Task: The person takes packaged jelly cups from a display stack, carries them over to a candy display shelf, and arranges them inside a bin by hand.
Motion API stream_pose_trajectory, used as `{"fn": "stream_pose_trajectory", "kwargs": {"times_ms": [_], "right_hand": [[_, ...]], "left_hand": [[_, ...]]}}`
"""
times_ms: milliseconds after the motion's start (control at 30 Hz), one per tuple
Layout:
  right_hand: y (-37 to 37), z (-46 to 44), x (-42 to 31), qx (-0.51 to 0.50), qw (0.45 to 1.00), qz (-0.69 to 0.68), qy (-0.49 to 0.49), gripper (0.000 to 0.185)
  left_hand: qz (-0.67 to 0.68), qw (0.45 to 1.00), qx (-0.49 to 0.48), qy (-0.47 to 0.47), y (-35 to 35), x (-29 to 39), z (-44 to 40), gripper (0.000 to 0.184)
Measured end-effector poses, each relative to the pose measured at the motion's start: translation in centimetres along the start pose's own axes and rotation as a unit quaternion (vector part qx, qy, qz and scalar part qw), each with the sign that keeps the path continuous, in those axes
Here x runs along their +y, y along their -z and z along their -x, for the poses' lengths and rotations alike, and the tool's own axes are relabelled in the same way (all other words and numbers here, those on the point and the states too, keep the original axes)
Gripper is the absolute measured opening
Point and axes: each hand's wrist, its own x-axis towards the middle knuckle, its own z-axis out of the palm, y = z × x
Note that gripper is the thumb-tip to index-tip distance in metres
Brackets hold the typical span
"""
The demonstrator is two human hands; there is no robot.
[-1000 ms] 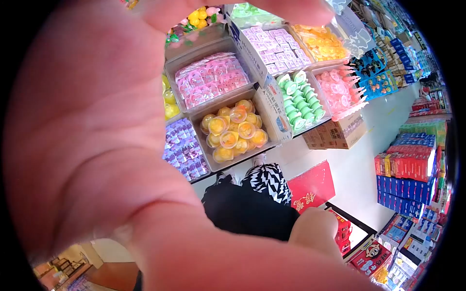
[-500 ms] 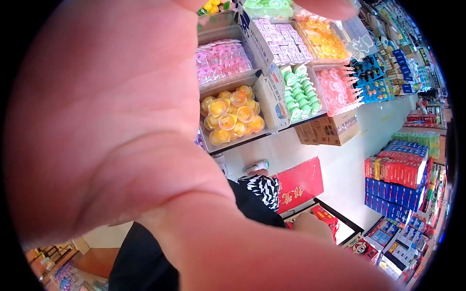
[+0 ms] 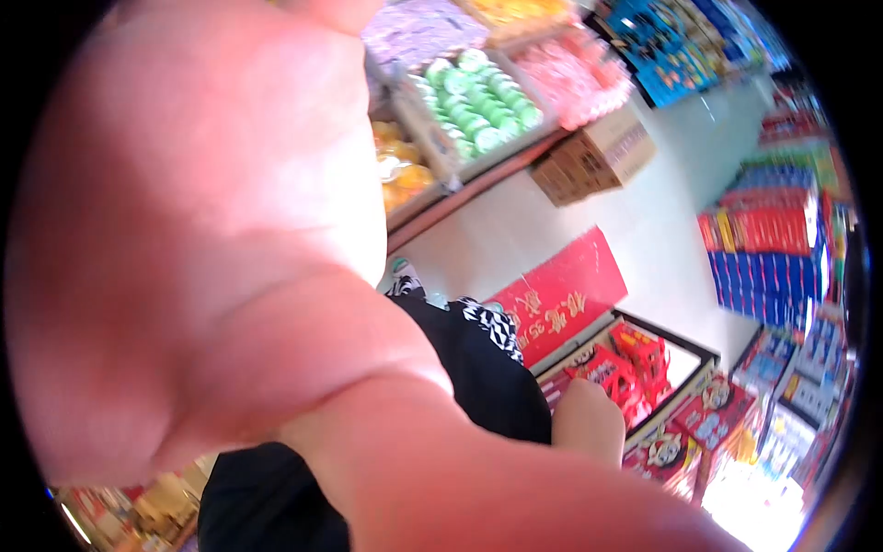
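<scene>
Your R hand [image 3: 202, 239] fills the L side of the view, palm to the cam & very close, blurred & partly washed out. Its fingers run off the top edge, so can't tell if they're clamped on anything. Your R forearm slants down to the btm R corner, across your black clothes [image 3: 483, 386].

Just past it, a 2nd bare arm [image 3: 589, 419] shows in part, nr the red packs [image 3: 644, 359]. Can't tell if it's your L, nor whether its fingers grip a pack or sit apart. It & your R hand are well apart in the pic. Red packs lie in the dark-rimmed bin [image 3: 706, 353], lower R, w/ cartoon-face boxes [image 3: 713, 409] just beside it.

Red board [image 3: 575, 294] w/ gold writing is nr the bin's far side. Patterned cloth [image 3: 495, 328] shows beside the board, a shoe [image 3: 402, 267] up-L of it.

Up top: green pcs [image 3: 478, 101] in a tray, pink pcs [image 3: 566, 69] next to 'em, orange cups [image 3: 400, 170] partly behind your palm. Carton [image 3: 589, 161] on the floor below. Far R, stacked red & blue boxes [image 3: 763, 248].
</scene>
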Motion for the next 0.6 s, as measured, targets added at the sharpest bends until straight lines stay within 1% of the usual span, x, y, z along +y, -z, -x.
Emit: {"fn": "stream_pose_trajectory", "kwargs": {"times_ms": [100,200,300,333,367,400,433,467,500,533,567,600], "right_hand": [[1.6,1.6,-3.5,0.048,0.998,0.028,0.013,0.090],[5.3,5.7,-7.0,0.099,0.992,0.067,0.027,0.093],[8.5,10.5,-9.7,0.160,0.979,0.123,0.009,0.096],[9.3,12.4,-10.1,0.186,0.973,0.139,-0.004,0.097],[10.0,14.7,-10.1,0.213,0.964,0.156,-0.024,0.099],[10.5,17.4,-9.9,0.244,0.954,0.170,-0.050,0.100],[11.0,20.0,-9.2,0.275,0.941,0.184,-0.073,0.101],[11.2,23.0,-8.2,0.310,0.925,0.195,-0.098,0.102],[11.4,25.6,-7.7,0.339,0.908,0.211,-0.131,0.100],[11.2,26.9,-7.7,0.392,0.882,0.230,-0.127,0.094],[11.3,28.6,-8.3,0.417,0.860,0.238,-0.170,0.087],[11.3,30.2,-9.0,0.442,0.837,0.241,-0.213,0.080]], "left_hand": [[0.040,0.998,-0.030,0.023,-4.9,1.0,0.1,0.089],[0.088,0.993,-0.053,0.056,-10.8,0.9,0.9,0.090],[0.140,0.977,-0.070,0.143,-17.6,0.3,3.2,0.090],[0.158,0.962,-0.093,0.204,-19.4,-0.1,4.5,0.090],[0.183,0.938,-0.128,0.266,-21.1,-0.8,6.3,0.091],[0.209,0.900,-0.169,0.342,-22.6,-1.6,9.1,0.091],[0.272,0.845,-0.228,0.399,-23.2,-3.4,12.7,0.089],[0.253,0.801,-0.304,0.449,-24.0,-4.1,16.2,0.083],[0.231,0.747,-0.356,0.512,-24.5,-4.3,19.8,0.078],[0.208,0.704,-0.405,0.546,-24.6,-4.6,23.1,0.073],[0.168,0.679,-0.442,0.561,-24.6,-4.5,26.0,0.066],[0.160,0.663,-0.470,0.560,-24.6,-4.1,28.1,0.061]]}}
